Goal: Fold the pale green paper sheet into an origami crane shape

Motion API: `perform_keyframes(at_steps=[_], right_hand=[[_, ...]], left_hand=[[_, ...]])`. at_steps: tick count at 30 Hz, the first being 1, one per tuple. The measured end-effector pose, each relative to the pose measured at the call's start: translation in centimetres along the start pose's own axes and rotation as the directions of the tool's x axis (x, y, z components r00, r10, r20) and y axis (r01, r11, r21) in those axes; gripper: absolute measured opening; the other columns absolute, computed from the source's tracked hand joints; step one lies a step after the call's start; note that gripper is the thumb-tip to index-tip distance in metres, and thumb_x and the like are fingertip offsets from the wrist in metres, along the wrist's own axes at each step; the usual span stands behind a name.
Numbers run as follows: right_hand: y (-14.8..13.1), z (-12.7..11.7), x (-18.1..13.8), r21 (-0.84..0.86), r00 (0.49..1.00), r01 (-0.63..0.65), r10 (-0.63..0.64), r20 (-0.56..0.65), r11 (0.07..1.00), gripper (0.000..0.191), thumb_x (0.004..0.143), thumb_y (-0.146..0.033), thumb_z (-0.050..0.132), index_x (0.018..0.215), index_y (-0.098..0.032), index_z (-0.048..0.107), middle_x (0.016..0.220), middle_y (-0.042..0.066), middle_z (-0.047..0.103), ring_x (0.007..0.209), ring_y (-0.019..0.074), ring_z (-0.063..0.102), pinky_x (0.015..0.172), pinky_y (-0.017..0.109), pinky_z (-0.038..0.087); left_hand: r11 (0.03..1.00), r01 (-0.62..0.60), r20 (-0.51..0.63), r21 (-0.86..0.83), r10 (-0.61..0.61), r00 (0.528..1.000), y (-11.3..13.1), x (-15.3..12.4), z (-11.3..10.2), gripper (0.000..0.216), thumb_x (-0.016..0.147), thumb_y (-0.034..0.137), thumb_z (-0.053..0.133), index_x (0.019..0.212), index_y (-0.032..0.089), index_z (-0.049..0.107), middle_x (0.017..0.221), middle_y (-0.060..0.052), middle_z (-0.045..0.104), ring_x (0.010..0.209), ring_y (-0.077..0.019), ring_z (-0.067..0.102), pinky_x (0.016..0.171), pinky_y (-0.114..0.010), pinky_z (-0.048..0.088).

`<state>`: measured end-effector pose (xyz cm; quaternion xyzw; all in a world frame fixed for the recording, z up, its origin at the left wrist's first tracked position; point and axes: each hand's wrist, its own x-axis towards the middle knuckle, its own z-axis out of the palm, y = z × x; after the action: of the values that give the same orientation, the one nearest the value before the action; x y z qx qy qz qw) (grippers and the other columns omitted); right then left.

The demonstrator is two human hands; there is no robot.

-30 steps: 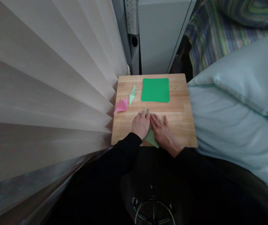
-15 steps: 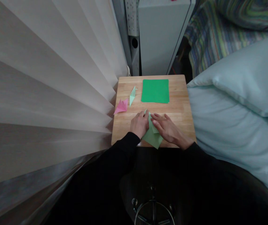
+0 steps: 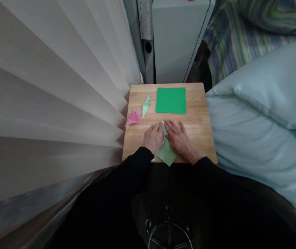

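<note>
Currently, folded pale-green origami paper [image 3: 167,157]: curled left hand [image 3: 153,137], grip unclear, rests at its left edge, flat-fingered right hand [image 3: 179,139] over its right side, best pressing evenly.

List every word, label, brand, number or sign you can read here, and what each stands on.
None can be read in this view.
Upright pale strip with dark specks, left of the boxy grey-white cabinet: specks too small and blurred to tell whether they are print.
Flat bright green paper, partly folded pale green paper sheet, pointed pink folded paper: no lettering visible.
</note>
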<state>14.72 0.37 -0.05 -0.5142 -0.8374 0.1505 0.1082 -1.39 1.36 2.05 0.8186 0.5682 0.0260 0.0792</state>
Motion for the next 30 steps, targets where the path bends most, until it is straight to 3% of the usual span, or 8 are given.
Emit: perform_keyframes(at_steps=[8,14,22,30], right_hand=[[1.6,-1.4,0.2,0.078,0.993,0.076,-0.082,0.084,0.994,0.056,0.107,-0.024,0.031,0.162,-0.015,0.036,0.170,0.010,0.034,0.160,0.0289,0.025,0.128,0.062,0.016],[3.3,-1.3,0.2,0.112,0.984,0.165,-0.172,0.055,0.980,0.055,0.107,-0.024,0.031,0.162,-0.017,0.036,0.168,0.010,0.037,0.159,0.0252,0.028,0.129,0.058,0.017],[3.9,-1.3,0.2,0.066,0.974,0.219,-0.222,0.040,0.973,0.062,0.103,-0.014,0.036,0.164,-0.022,0.032,0.168,0.009,0.038,0.158,0.0250,0.031,0.128,0.059,0.020],[3.4,-1.2,0.1,-0.017,0.970,0.238,-0.237,0.051,0.971,0.063,0.097,-0.008,0.037,0.160,-0.012,0.039,0.168,0.013,0.037,0.157,0.0292,0.031,0.128,0.059,0.019]], left_hand=[[0.991,0.041,0.073,-0.126,-0.032,0.997,-0.4,0.2,-1.0,0.044,0.103,0.024,0.047,0.144,0.010,0.058,0.111,-0.013,0.073,0.098,-0.0238,0.071,0.086,-0.033,0.055],[0.981,0.076,0.103,-0.180,-0.058,0.993,-0.3,0.4,-1.2,0.045,0.101,0.024,0.054,0.144,0.009,0.058,0.108,-0.013,0.076,0.099,-0.0247,0.072,0.089,-0.034,0.055],[0.980,0.094,0.098,-0.177,-0.077,0.992,-0.5,-0.1,-1.4,0.033,0.103,0.028,0.054,0.130,0.016,0.069,0.104,-0.010,0.075,0.097,-0.0234,0.071,0.088,-0.034,0.055],[0.984,0.088,0.105,-0.157,-0.072,0.992,-0.5,0.0,-1.3,0.040,0.103,0.027,0.053,0.139,0.014,0.063,0.106,-0.011,0.075,0.098,-0.0233,0.071,0.090,-0.034,0.056]])
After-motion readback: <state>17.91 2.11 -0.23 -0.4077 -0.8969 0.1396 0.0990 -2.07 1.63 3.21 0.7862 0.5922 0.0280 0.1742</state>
